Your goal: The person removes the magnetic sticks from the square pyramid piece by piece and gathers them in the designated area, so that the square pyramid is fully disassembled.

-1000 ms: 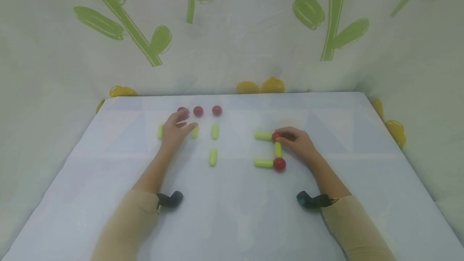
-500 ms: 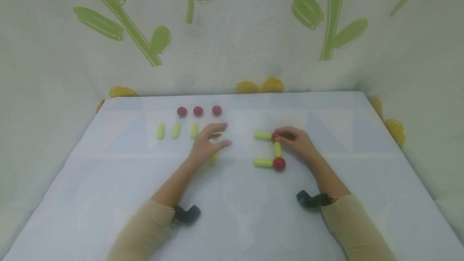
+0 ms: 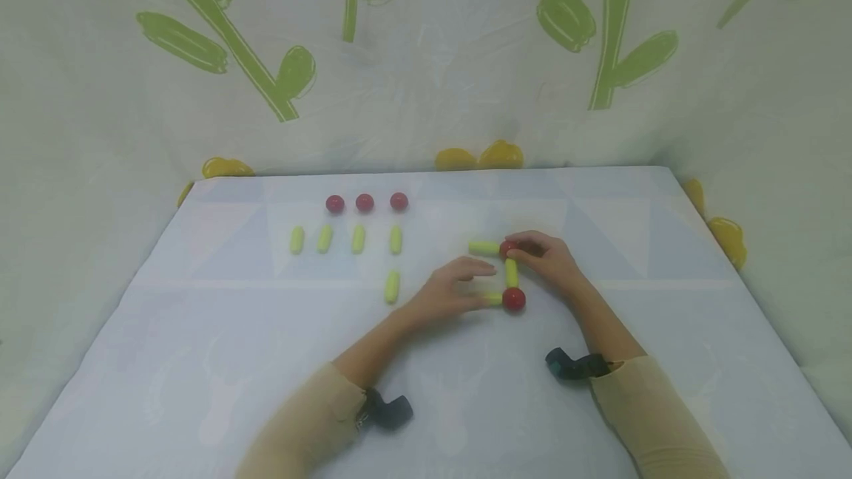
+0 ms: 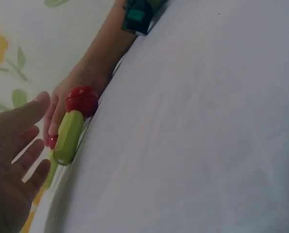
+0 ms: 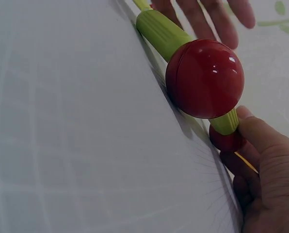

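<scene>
Red balls and yellow-green rods form a three-sided shape on the table, open to the left. My right hand [image 3: 547, 261] pinches its far red ball [image 3: 506, 249]; a far rod [image 3: 484, 248] sticks out left from that ball. A middle rod [image 3: 511, 273] links it to the near red ball [image 3: 514, 299]. From there a near rod [image 4: 69, 137] points left. My left hand [image 3: 444, 292], fingers spread and thumb apart, hovers around that near rod's end; in the left wrist view a gap shows between hand and rod. In the head view the hand hides part of the rod.
Three loose red balls [image 3: 364, 202] lie in a row at the back left of the white table [image 3: 166, 361]. Several loose rods [image 3: 359, 239] stand in line before them, with a single rod [image 3: 391, 287] closer in. A patterned cloth [image 3: 426, 58] hangs behind.
My left hand has moved right and nearer, from the loose balls and rods across to the joined shape. The right hand stays in place, still pinching the far ball.
</scene>
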`<action>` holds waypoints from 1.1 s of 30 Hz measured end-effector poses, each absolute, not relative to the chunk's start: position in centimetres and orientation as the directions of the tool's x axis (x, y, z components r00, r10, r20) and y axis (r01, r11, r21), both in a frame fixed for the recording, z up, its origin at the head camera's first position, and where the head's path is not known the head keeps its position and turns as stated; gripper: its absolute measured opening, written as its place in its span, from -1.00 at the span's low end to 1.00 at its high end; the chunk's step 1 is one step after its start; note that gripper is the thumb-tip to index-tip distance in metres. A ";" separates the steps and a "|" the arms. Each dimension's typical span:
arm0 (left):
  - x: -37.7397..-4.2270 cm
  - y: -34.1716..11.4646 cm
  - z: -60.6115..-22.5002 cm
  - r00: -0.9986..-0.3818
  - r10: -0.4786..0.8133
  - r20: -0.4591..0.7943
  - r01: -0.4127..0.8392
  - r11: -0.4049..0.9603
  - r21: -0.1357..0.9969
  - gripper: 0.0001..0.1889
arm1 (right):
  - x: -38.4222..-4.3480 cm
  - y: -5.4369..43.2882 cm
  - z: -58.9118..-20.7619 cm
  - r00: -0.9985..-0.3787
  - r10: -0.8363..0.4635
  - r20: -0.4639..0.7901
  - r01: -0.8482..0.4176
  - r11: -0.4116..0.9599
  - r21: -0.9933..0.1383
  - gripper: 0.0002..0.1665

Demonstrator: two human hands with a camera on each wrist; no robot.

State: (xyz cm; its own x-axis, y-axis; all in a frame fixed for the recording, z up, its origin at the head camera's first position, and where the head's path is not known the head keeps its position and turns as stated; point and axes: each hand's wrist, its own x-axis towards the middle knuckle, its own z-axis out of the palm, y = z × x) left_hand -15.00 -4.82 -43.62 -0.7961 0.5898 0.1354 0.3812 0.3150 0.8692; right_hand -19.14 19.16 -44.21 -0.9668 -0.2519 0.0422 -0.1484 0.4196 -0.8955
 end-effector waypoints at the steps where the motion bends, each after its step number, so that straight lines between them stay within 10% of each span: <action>1: -15.1 -4.6 -43.9 -0.767 0.626 0.141 0.415 0.315 0.853 -0.51 | -19.2 19.2 -44.2 -0.966 -0.254 0.048 -0.154 0.419 -0.895 -0.55; 6: -15.5 -4.2 -45.0 -0.702 0.702 0.121 0.463 0.320 0.827 -0.58 | -19.2 19.2 -44.2 -0.966 -0.253 0.049 -0.155 0.418 -0.895 -0.56; 33: -14.8 -4.5 -45.1 -0.763 0.640 0.094 0.465 0.441 0.768 -0.72 | -19.3 19.1 -44.6 -0.968 -0.244 0.053 -0.161 0.443 -0.882 -0.56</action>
State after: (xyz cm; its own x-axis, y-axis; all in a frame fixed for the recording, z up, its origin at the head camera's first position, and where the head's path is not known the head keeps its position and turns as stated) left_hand -14.75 -4.48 -45.06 -0.7630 0.6395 0.0942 0.4646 0.4411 0.7679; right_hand -19.29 19.14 -44.58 -0.9682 -0.2444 0.0535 -0.1606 0.4432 -0.8819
